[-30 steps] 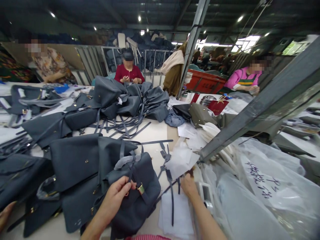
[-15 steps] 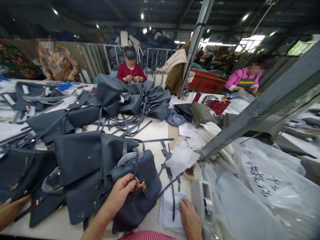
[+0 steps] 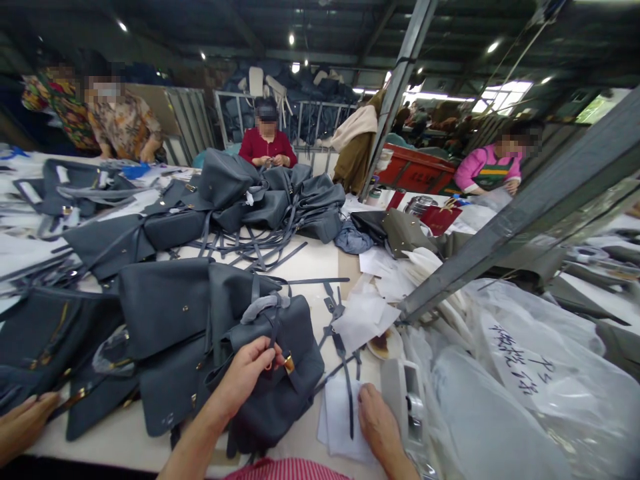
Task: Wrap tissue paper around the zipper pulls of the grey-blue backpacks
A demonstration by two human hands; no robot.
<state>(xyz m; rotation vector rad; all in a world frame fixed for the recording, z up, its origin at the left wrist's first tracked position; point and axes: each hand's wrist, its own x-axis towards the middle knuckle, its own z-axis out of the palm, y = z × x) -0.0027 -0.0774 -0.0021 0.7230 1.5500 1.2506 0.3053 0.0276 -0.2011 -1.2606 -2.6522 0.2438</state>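
Note:
A dark grey-blue leather backpack (image 3: 280, 413) with a gold clasp leans in front of me. My left hand (image 3: 257, 360) is closed, pinching a thin strap (image 3: 275, 327) at the bag's front, just left of the clasp. Wrapped padding covers the bag's top handle (image 3: 265, 305). To the right, my right hand (image 3: 373, 410) has its fingers drawn together on the edge of thin white sheets (image 3: 337, 410) lying on the table. A loose dark strap (image 3: 349, 393) with a tab lies across those sheets, close to the fingers.
More dark bags (image 3: 165, 313) are piled left and behind. A co-worker's hand (image 3: 30, 420) touches a bag at lower left. A tape dispenser (image 3: 400, 393) stands right of my right hand, beside clear plastic bags (image 3: 500, 400). A slanted metal post (image 3: 500, 227) crosses the right side.
My right hand has shifted slightly up, and the white sheets under it lie flatter. My left hand keeps its hold on the strap. The view has turned slightly left.

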